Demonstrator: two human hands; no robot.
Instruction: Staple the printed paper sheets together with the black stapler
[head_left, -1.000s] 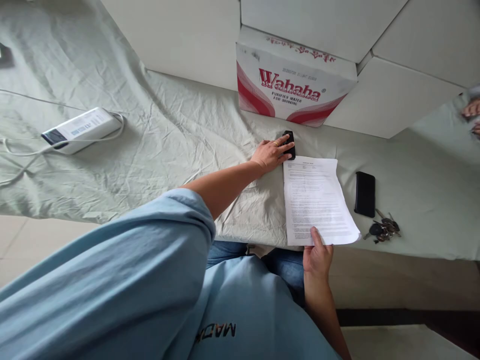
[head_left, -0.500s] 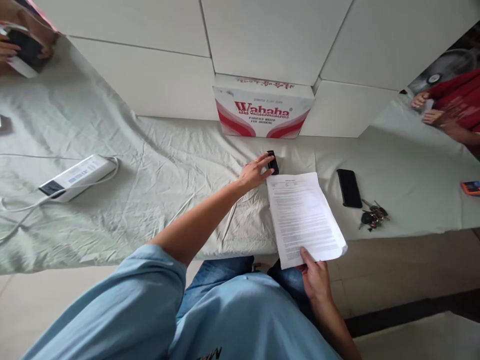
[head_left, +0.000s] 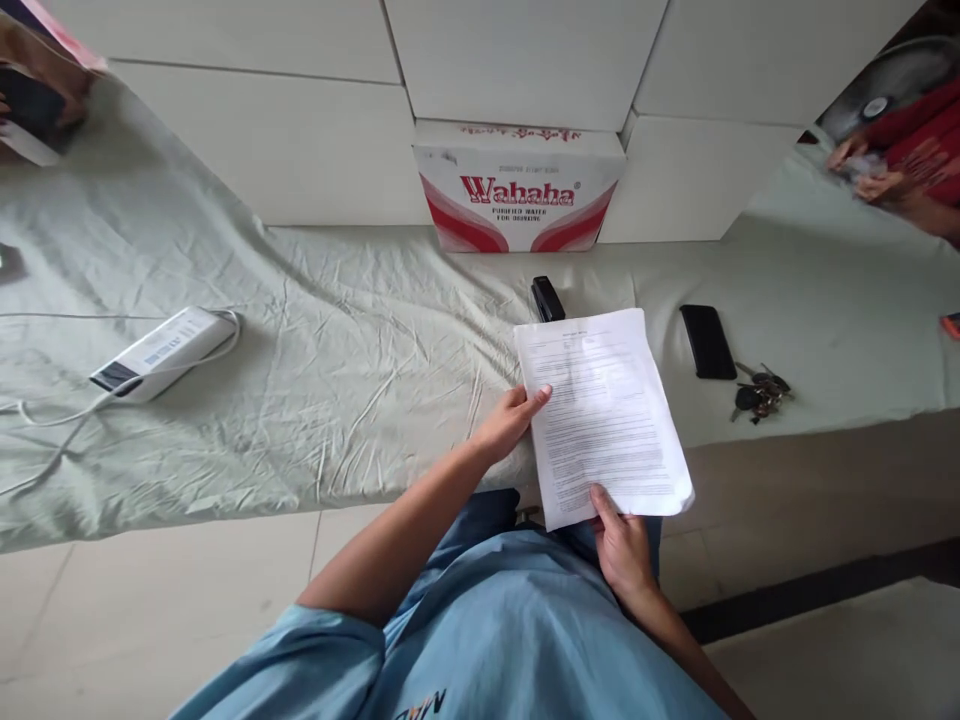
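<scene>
Head view: two hands hold one printed paper [head_left: 602, 410] over the near edge of a cloth-covered table [head_left: 337, 380]. The left hand [head_left: 510, 422] pinches its left edge; the right hand [head_left: 621, 540] grips the bottom edge, thumb on top. Beyond the paper: one black stapler [head_left: 547, 298] and one cardboard box [head_left: 517, 195] (red lettering). Right of the paper: one phone [head_left: 707, 341], one bunch of keys [head_left: 759, 392].
</scene>
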